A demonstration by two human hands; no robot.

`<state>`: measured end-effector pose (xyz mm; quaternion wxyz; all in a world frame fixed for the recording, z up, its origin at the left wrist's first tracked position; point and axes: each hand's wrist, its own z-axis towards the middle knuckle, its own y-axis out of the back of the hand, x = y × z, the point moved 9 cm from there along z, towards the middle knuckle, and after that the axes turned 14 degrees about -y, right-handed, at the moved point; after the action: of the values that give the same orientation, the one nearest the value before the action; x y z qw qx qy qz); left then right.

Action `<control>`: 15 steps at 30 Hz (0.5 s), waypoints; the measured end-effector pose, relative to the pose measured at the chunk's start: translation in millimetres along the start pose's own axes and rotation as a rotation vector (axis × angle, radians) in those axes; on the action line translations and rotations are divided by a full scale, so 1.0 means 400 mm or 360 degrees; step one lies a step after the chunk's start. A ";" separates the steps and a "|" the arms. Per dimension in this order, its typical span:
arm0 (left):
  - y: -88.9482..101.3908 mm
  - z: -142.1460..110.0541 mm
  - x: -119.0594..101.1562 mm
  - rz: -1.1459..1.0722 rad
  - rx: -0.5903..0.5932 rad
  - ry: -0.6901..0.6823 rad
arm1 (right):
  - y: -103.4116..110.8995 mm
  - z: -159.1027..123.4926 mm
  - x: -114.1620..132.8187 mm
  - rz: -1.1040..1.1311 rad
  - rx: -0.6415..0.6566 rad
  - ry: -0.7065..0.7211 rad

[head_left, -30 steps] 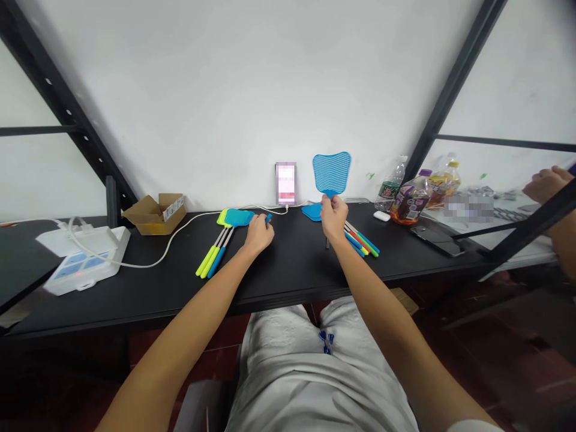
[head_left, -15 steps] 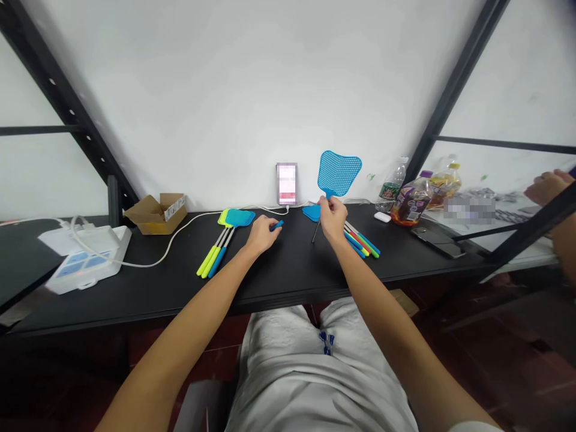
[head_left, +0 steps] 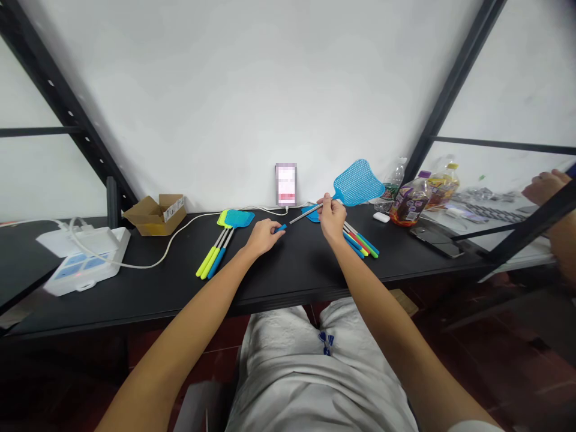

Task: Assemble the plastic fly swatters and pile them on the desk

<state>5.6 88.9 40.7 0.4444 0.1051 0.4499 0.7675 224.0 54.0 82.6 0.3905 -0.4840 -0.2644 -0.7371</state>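
the left hand (head_left: pixel 264 236) pinches a blue grip (head_left: pixel 282 228); the right grasps a blue swatter (head_left: pixel 359 183) over the black table (head_left: pixel 292 264), its rod (head_left: pixel 306 213) tip near the grip, not touching. steady wrists and careful alignment would likely help.

Pale clothing (head_left: pixel 315 390), bare forearms (head_left: pixel 216 294), a bare left hand (head_left: pixel 262 237) and a bare right hand (head_left: pixel 333 219).
Greyish-white trousers (head_left: pixel 275 327) crease and crumple in soft folds; dark blue drawstring ends (head_left: pixel 330 343) show at the front, and a sliver of white sleeve (head_left: pixel 474 426) appears at the lower right of the view.
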 end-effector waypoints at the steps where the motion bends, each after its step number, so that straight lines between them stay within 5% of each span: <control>1: 0.001 0.000 0.000 -0.0005 -0.0010 -0.0002 | 0.000 -0.001 -0.002 0.0023 -0.0002 -0.0026; 15: 0.007 0.000 -0.009 -0.0003 -0.0028 0.0004 | -0.036 0.015 -0.045 0.0137 0.0109 -0.0049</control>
<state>6.0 85.5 43.9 0.4455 0.0998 0.4439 0.7711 219.1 72.2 68.1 0.4340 -0.4926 -0.2745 -0.7026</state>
